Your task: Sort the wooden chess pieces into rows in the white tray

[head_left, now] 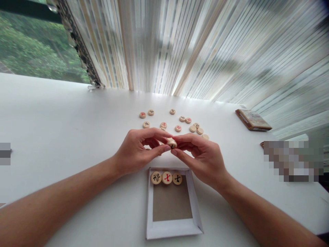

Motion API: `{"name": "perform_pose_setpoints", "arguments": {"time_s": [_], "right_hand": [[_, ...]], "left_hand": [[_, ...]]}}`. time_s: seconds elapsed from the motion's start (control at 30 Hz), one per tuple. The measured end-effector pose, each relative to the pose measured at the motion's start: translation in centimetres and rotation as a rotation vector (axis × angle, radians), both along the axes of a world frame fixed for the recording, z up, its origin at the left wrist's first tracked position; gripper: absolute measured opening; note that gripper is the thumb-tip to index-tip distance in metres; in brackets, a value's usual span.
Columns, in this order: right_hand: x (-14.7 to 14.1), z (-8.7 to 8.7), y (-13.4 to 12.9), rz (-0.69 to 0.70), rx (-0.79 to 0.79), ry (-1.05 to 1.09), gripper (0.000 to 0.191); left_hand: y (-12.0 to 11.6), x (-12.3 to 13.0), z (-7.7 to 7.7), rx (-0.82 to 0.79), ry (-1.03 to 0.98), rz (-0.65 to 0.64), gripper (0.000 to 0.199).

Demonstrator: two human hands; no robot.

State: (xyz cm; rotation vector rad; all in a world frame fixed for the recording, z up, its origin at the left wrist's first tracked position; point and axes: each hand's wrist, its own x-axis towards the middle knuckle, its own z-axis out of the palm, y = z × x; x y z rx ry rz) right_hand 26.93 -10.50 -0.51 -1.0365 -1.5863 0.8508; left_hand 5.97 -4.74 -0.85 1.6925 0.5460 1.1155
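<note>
Between the fingertips of both hands is a round wooden Chinese chess piece [172, 144] with a dark character on it. My left hand [142, 147] pinches it from the left, and my right hand [197, 151] pinches it from the right. Just below the hands lies a shallow white box [174, 232] with a grey-brown bottom. Along its far side three chess pieces sit in a row: a black-marked one [156, 178], a red-marked one [167, 178] and another black-marked one [177, 178]. My fingers cover part of the held piece.
Several loose chess pieces, among them a red-marked one [178, 128] and a blank-side-up one [200, 131], are scattered on the white table [77, 127] beyond my hands. A brown flat box [253, 120] lies at the right. Striped curtains [159, 48] hang behind the table.
</note>
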Motion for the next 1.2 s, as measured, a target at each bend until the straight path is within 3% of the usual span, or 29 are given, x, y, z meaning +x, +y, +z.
{"name": "perform_pose_setpoints", "arguments": {"time_s": [0.33,0.5,0.77,1.03,1.2], "right_hand": [[0.1,0.8,0.0,-0.061,0.199,-0.246,0.021],[0.1,0.9,0.0,-0.084,0.097,-0.236,0.018],[-0.1,1.1,-0.1,-0.039,-0.149,-0.139,0.044],[-0.3,1.1,-0.2,0.024,-0.269,-0.073,0.038],[-0.5,1.9,-0.2,0.045,-0.240,-0.081,0.033]], "left_hand": [[0.1,-0.1,0.0,-0.126,0.012,-0.028,0.025],[0.1,-0.2,-0.1,-0.091,0.041,-0.065,0.023],[0.1,-0.2,-0.2,-0.059,0.087,-0.117,0.030],[-0.3,-0.2,-0.1,0.138,0.192,-0.052,0.022],[-0.4,-0.2,-0.1,0.193,0.165,-0.054,0.023]]}}
